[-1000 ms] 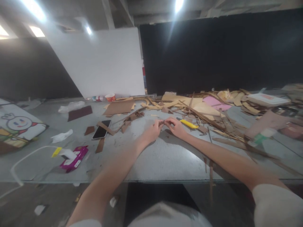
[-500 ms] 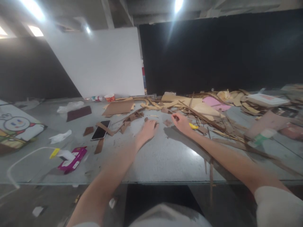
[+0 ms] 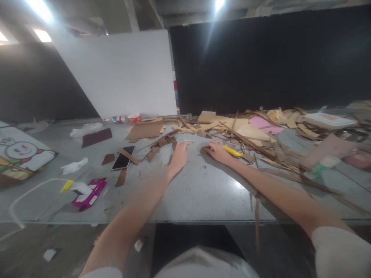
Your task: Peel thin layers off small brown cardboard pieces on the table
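Your right hand (image 3: 216, 151) has shifted leftward and down to the small brown scrap (image 3: 203, 150) since half a second ago; your left hand (image 3: 179, 155) has slid forward.
It lies just left of your right fingertips, seemingly touching, on the grey tabletop (image 3: 197, 193) between your hands, nearer the right; its long axis is too blurred to read; your right fingers bend at it, pinch unclear; your left fingers point forward, grip hidden.

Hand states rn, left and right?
Left hand: beside a brown scrap; grip can't be told.
Right hand: at a small brown piece; grip can't be told.
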